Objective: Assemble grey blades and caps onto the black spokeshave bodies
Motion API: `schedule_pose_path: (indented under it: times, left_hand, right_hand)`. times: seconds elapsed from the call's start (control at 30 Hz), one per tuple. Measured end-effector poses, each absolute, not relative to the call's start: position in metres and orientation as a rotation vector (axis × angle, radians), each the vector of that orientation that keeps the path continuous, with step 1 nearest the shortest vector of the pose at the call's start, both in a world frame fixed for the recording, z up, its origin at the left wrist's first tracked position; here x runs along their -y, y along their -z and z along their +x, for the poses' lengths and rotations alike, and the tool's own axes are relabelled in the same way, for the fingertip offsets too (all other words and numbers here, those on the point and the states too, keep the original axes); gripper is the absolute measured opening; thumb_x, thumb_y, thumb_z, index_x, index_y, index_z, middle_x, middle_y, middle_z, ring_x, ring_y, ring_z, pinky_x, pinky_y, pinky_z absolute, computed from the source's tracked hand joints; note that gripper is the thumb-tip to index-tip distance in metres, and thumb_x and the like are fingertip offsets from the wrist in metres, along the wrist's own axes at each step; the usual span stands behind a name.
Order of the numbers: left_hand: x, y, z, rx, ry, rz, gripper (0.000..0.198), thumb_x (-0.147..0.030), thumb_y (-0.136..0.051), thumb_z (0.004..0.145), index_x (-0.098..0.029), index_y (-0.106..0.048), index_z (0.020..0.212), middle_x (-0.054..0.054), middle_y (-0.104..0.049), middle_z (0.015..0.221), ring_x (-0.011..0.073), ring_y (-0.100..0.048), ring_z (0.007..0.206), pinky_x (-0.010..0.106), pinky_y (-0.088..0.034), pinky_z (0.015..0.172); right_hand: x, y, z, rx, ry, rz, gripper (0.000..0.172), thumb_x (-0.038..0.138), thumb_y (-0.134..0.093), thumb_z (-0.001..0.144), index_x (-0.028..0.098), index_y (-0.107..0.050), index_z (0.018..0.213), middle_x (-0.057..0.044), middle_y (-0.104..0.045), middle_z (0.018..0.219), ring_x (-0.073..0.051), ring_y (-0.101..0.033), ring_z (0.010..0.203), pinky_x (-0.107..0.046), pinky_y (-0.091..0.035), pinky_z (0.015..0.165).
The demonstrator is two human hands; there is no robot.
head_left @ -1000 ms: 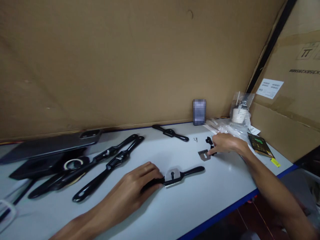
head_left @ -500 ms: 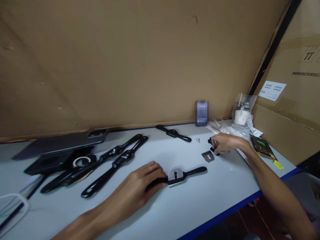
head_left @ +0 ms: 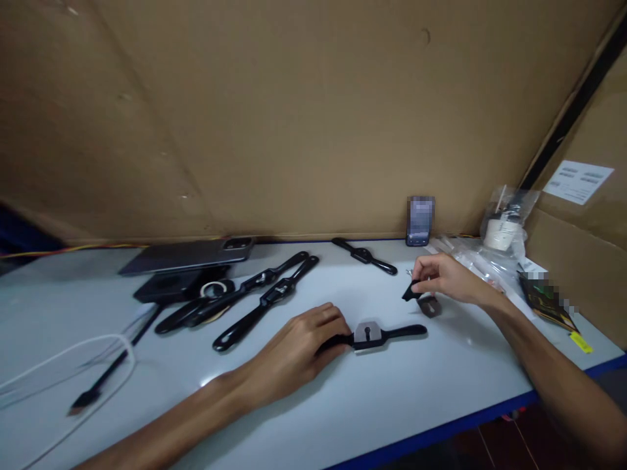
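My left hand (head_left: 311, 339) is closed round the left handle of a black spokeshave (head_left: 407, 331), which lies low over the table. On its middle rests a flat grey blade (head_left: 368, 332) with a keyhole-shaped slot. To the right, my right hand (head_left: 438, 277) pinches a small black cap piece (head_left: 411, 291) between thumb and fingers, above the table. Just under that hand lies a second slotted blade (head_left: 430, 307), partly shaded. Small silver screws (head_left: 409, 272) are partly hidden beside the right fingers. Another spokeshave body (head_left: 362, 255) lies farther back.
Several black spokeshaves (head_left: 280, 292) lie at left, near a dark phone (head_left: 189, 255) on a black stand (head_left: 166, 286). White cable (head_left: 105, 337) loops at far left. A small phone (head_left: 420, 222) leans at the back. A bagged cup (head_left: 500, 234) and black packet (head_left: 546, 300) sit right.
My right hand has lifted the black cap piece and brought it left, over the loose blade. My left hand keeps its grip on the spokeshave. The view has swung left.
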State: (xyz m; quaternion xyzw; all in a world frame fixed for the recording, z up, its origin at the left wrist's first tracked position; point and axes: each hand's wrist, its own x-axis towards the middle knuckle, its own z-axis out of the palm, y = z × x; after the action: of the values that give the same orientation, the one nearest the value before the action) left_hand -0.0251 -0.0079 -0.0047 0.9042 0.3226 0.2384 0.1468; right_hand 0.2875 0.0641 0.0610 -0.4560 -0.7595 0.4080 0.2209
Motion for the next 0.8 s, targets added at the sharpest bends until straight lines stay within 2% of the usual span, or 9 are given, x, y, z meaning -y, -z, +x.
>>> schedule_pose_path:
  times: [0.13,0.23,0.33,0.4,0.53,0.67,0.8]
  left_hand:
    - [0.008,0.001,-0.023,-0.937,-0.691,2.618,0.008,-0.016,-0.058,0.102,-0.02,-0.065,0.101,0.004,-0.067,0.096,0.021,-0.063,0.087,0.031,-0.051,0.074]
    - [0.009,0.0,-0.022,-0.926,-0.698,2.628,0.009,-0.014,-0.059,0.101,-0.02,-0.066,0.102,0.003,-0.067,0.097,0.0209,-0.063,0.088,0.031,-0.051,0.074]
    - [0.009,0.001,-0.022,-0.921,-0.704,2.632,0.01,-0.012,-0.06,0.1,-0.02,-0.066,0.103,0.003,-0.068,0.097,0.0208,-0.063,0.088,0.031,-0.05,0.075]
    - [0.009,0.001,-0.022,-0.93,-0.701,2.633,0.01,-0.012,-0.061,0.099,-0.02,-0.066,0.102,0.003,-0.068,0.097,0.0211,-0.062,0.088,0.031,-0.05,0.075]
    - [0.008,0.002,-0.022,-0.952,-0.67,2.637,0.007,-0.015,-0.061,0.1,-0.02,-0.066,0.101,0.003,-0.067,0.096,0.0217,-0.062,0.087,0.033,-0.05,0.074]
    - [0.008,0.002,-0.023,-0.938,-0.678,2.633,0.008,-0.014,-0.06,0.1,-0.02,-0.065,0.102,0.003,-0.067,0.096,0.0214,-0.062,0.088,0.032,-0.05,0.074]
    - [0.008,0.002,-0.023,-0.924,-0.7,2.635,0.009,-0.013,-0.059,0.1,-0.02,-0.065,0.102,0.003,-0.067,0.097,0.021,-0.062,0.088,0.031,-0.049,0.074]
  right_hand:
    - [-0.047,-0.044,0.253,1.868,-1.339,-1.139,0.021,0.031,-0.08,0.074,0.02,-0.061,0.076,0.0,-0.066,0.068,-0.013,-0.058,0.06,-0.024,-0.043,0.052]
    - [-0.04,-0.034,0.238,1.744,-1.507,-1.083,0.023,0.034,-0.079,0.074,0.02,-0.061,0.081,0.001,-0.062,0.069,-0.015,-0.062,0.061,-0.025,-0.049,0.048]
    - [-0.036,-0.033,0.233,1.55,-1.649,-1.071,0.025,0.032,-0.079,0.071,0.021,-0.06,0.084,0.001,-0.062,0.079,-0.02,-0.072,0.071,-0.03,-0.059,0.053]
    - [-0.034,-0.034,0.232,1.487,-1.687,-1.08,0.024,0.025,-0.079,0.068,0.02,-0.06,0.083,0.001,-0.062,0.082,-0.02,-0.073,0.07,-0.031,-0.061,0.058]
    - [-0.033,-0.035,0.234,1.536,-1.647,-1.083,0.017,0.017,-0.074,0.068,0.018,-0.064,0.081,0.001,-0.062,0.086,-0.012,-0.066,0.058,-0.028,-0.057,0.057]
    - [-0.038,-0.031,0.235,1.646,-1.524,-1.047,0.018,0.012,-0.072,0.071,0.019,-0.066,0.087,0.0,-0.065,0.087,-0.013,-0.063,0.069,-0.028,-0.052,0.064]
    - [-0.046,-0.027,0.238,1.847,-1.366,-1.034,0.017,0.008,-0.061,0.081,0.02,-0.064,0.093,-0.001,-0.071,0.082,-0.016,-0.063,0.076,-0.031,-0.048,0.074]
